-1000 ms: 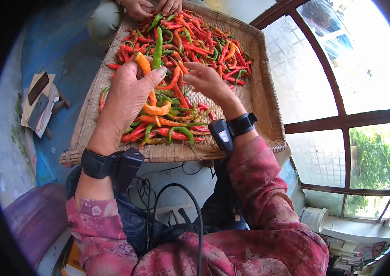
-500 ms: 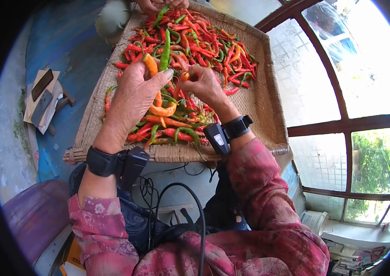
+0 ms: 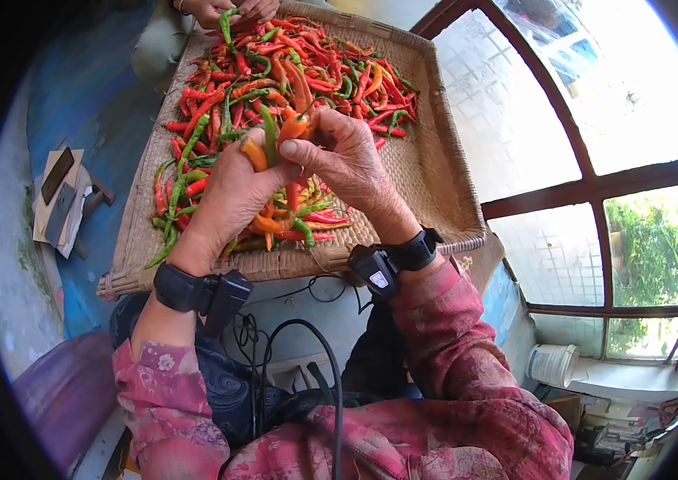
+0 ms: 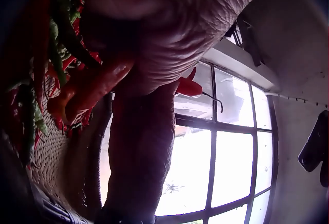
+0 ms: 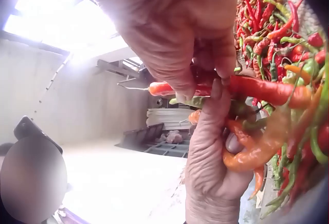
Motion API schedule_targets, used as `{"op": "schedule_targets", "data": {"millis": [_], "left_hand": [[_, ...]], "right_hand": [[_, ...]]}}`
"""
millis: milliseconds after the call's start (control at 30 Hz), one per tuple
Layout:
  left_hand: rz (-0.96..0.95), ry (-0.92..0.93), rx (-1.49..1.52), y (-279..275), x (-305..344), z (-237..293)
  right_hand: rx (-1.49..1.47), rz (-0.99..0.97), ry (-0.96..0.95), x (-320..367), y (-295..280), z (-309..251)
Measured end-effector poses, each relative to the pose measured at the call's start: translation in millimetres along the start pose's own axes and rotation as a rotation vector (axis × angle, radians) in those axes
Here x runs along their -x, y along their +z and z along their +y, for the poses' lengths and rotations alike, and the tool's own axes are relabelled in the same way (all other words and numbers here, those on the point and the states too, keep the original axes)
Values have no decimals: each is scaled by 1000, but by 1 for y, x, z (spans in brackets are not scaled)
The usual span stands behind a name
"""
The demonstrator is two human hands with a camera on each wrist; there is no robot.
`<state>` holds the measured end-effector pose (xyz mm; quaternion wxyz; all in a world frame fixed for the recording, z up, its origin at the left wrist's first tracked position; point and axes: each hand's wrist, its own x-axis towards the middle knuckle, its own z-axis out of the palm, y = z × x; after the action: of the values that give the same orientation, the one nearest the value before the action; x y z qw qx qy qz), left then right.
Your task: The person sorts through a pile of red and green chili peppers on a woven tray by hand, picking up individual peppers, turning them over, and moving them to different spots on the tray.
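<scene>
Above the woven tray point(image 3: 435, 176), left grip point(image 3: 231, 192) clutches a chilli bunch point(image 3: 255, 152), right grip point(image 3: 347, 160) pinches one orange chilli point(image 3: 292, 126).

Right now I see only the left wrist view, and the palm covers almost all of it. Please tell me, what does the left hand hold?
Observer: The left hand grips a bunch of chillies, orange and green, above the woven tray.
Operator: What does the right hand do?
Observer: The right hand pinches one red chilli between thumb and fingers, close against the left hand.
Operator: Is anybody else at the tray?
Observer: Yes, another person's hands are at its far edge, by the pile of chillies.
</scene>
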<state>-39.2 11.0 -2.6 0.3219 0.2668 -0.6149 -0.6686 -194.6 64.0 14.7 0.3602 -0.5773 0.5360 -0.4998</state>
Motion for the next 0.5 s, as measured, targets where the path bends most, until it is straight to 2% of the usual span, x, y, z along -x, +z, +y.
{"op": "schedule_targets", "data": {"millis": [133, 200, 267, 333, 400, 467, 500], "left_hand": [[23, -64, 221, 7, 1, 8], [7, -71, 179, 3, 3, 15], [67, -181, 173, -4, 5, 15], [90, -179, 168, -9, 5, 16], [155, -155, 156, -13, 1, 14], [192, -144, 148, -16, 0, 14], [182, -144, 186, -17, 0, 13]], "right_hand": [[-177, -8, 56, 1, -4, -8], [-258, -20, 75, 1, -10, -5], [-268, -11, 79, 2, -15, -7], [-284, -10, 243, 0, -23, -1], [-192, -42, 274, -2, -30, 2], [133, -223, 355, -2, -37, 0], [186, -202, 348, -2, -41, -2]]}}
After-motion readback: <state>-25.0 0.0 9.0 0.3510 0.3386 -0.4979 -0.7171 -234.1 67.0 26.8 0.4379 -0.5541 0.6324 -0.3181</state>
